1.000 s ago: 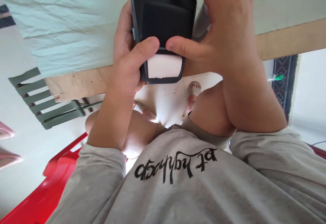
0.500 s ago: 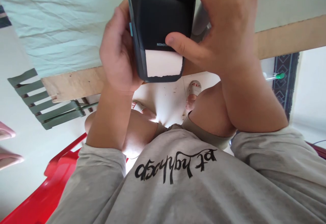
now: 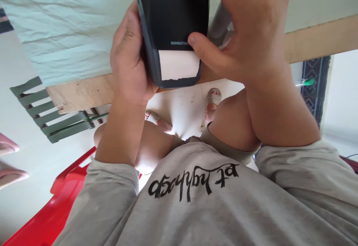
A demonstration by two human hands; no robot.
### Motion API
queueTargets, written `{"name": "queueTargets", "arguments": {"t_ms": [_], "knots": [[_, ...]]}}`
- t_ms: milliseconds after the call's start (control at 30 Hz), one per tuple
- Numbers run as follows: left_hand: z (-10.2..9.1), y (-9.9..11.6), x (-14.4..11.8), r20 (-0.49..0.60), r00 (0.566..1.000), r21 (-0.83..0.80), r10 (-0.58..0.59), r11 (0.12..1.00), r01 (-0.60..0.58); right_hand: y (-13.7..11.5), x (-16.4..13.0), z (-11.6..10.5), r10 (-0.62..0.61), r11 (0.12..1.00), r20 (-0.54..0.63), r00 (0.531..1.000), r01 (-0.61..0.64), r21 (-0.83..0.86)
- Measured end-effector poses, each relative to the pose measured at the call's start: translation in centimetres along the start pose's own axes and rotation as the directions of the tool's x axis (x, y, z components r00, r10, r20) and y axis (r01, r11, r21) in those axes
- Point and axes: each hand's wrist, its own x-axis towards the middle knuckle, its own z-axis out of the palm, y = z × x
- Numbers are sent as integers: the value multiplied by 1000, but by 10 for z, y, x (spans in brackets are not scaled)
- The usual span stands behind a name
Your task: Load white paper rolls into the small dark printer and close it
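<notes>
I hold a black label printer (image 3: 170, 18) up in front of me, above my lap. A strip of white paper (image 3: 179, 65) sticks out of its lower end. My left hand (image 3: 130, 57) wraps around the printer's left side. My right hand (image 3: 243, 25) grips its right side and top, with the thumb resting at the edge of the paper slot. The printer's upper end is cut off by the frame's top edge.
A wooden table edge (image 3: 316, 39) with a pale green cloth (image 3: 64, 25) runs behind the printer. A green slatted chair (image 3: 53, 111) stands at left, a red plastic chair (image 3: 58, 205) under me. A green-capped pen (image 3: 303, 83) pokes out at right.
My left thumb has come off the printer's front and the hand now cups its side. The printer has shifted slightly left and up. My right thumb stays by the paper slot.
</notes>
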Motion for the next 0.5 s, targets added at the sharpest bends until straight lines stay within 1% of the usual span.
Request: {"name": "queueTargets", "arguments": {"t_ms": [67,167,233,300,367,500], "knots": [[-2,-1,1,21,1000,2,20,1000,-20,0,1,0,12,1000,16,1000,-12,9],[-4,-2,1,43,999,27,33,999,-35,1,2,0,-1,1000,-9,1000,1,19],[-5,-3,1,28,999,32,44,998,-45,0,2,-1,-13,999,24,1000,12,30],[-6,-4,1,12,998,38,57,998,-57,-1,3,-4,7,999,69,998,-11,49],[-6,-5,2,12,997,37,70,997,-70,-3,3,-6,41,997,118,992,-49,65],[-9,-7,4,43,996,-6,84,996,-84,-6,2,-11,41,997,154,987,-51,62]]}}
